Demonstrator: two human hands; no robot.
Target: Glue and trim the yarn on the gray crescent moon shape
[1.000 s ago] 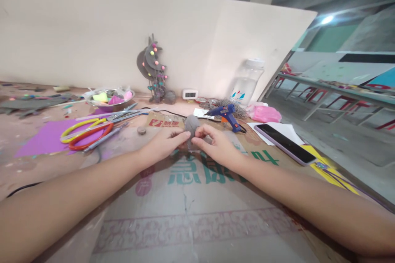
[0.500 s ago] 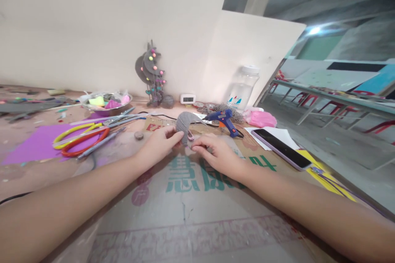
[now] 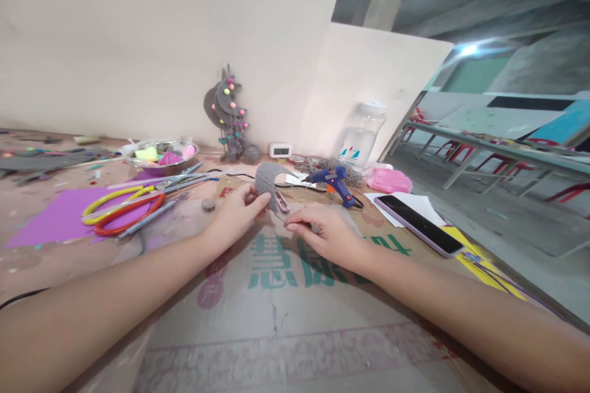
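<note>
Gray yarn-wrapped crescent shape (image 3: 265, 183) is up in the left hand (image 3: 240, 209), over the far part of the brown cardboard (image 3: 369, 212) on the desk (image 3: 27, 264). The left hand is closed on it, with the thumb on the near side. Some of the other fingers are hard to see behind the thumb and the shape.

The right hand (image 3: 325, 232) is on the other side, a bit lower. Its thumb and pointer finger are together on a thin gray strand (image 3: 280, 217), which goes up to the low end of the shape. The other fingers are curled in, and I cannot see their tips well. Both arms reach in from the bottom corners and slant toward each other, and the picture cuts them off before the elbows.

The fat round side of the shape faces left, toward the left hand. Its open side faces right. One thin tip points right, near the blue glue gun (image 3: 335, 183), and the other end goes down between the hands. Its long way looks mostly up and down, but the bend makes it hard to be sure. The low end is too small to see well. A small pink thing (image 3: 281, 201) shows just beside its open side, but I cannot tell what it is.
</note>
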